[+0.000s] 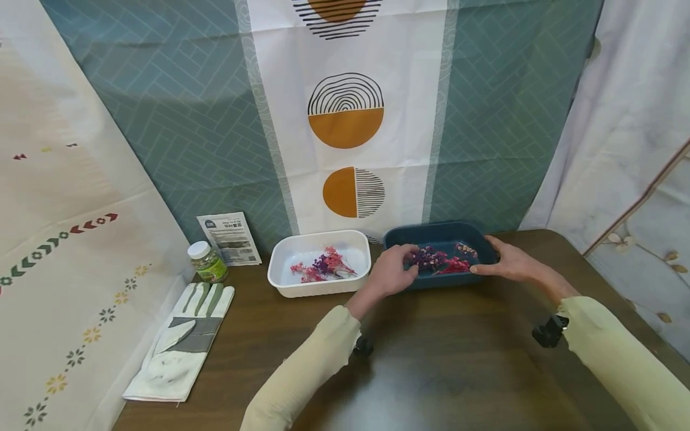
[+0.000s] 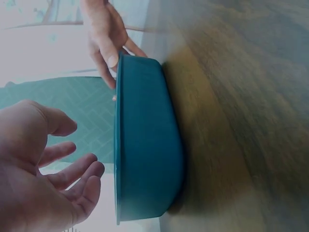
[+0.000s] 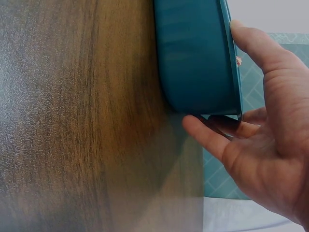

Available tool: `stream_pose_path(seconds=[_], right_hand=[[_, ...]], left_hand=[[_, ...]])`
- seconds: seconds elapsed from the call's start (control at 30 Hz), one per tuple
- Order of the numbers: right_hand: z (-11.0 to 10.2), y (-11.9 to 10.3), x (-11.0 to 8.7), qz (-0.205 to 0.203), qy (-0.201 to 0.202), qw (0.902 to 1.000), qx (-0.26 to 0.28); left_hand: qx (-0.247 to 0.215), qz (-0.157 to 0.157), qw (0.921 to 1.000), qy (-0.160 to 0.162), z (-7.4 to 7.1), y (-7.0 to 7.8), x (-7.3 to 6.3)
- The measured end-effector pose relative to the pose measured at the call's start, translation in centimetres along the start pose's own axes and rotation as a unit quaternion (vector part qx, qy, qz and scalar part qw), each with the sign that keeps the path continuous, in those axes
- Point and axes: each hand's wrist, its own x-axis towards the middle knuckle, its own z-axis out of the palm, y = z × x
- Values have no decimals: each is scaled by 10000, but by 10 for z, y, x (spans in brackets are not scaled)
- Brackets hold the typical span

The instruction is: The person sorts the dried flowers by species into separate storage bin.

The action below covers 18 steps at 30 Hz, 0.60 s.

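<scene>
A dark blue plastic tray (image 1: pixel 447 281) stands on the table with small purple dried flowers (image 1: pixel 428 257) and red dried flowers (image 1: pixel 455 264) inside. My right hand (image 1: pixel 509 261) holds its right end, the thumb at the front rim and the fingers round the end wall. Over the tray's left end hovers my left hand (image 1: pixel 392 269), its fingers loosely bent with nothing between them in the left wrist view. Just left stands a white tray (image 1: pixel 318 290) holding pink dried flowers (image 1: pixel 334 258) and a purple sprig (image 1: pixel 320 264).
At the left lie white and grey work gloves (image 1: pixel 188 335). Behind them are a jar with a white lid (image 1: pixel 208 263) and a printed packet (image 1: pixel 230 238) leaning on the curtain (image 1: pixel 215 149). The brown table (image 1: pixel 431 359) ends at this curtain.
</scene>
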Motion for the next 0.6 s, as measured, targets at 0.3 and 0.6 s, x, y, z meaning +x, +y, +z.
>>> stream_pose_path(seconds=[0.3,0.6], right_hand=[[-1,0,-5,-12,47,9999,-89],[-9,3,-17,11,259,9992,-302]], left_hand=[[7,-124,9998,169,-17,-13,-28],[231,-170,9969,726,-46,-38,-54]])
